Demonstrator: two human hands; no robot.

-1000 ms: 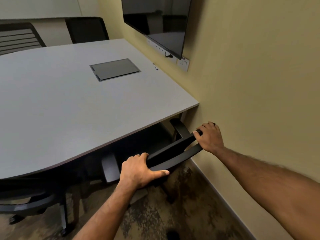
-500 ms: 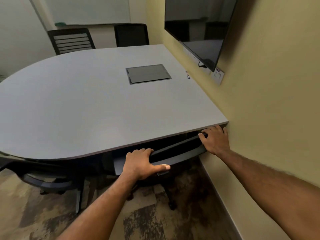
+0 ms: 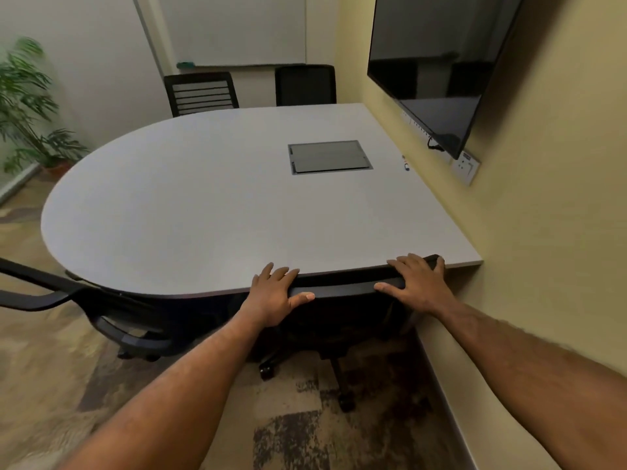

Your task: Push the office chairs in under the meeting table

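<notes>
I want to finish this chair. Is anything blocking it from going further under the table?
Nothing visible blocks it. Both hands, left hand and right hand, grip the chair back, already against the table edge. Under the tabletop is hidden.

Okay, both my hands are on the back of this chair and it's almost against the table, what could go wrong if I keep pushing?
1. The fingers of your left hand and right hand curl over the chair back, right at the table edge, so they may get pinched.
2. The chair sits close to the wall, so it may scrape there.
3. The neighbouring chair's armrest on the left is near and might catch.
</notes>
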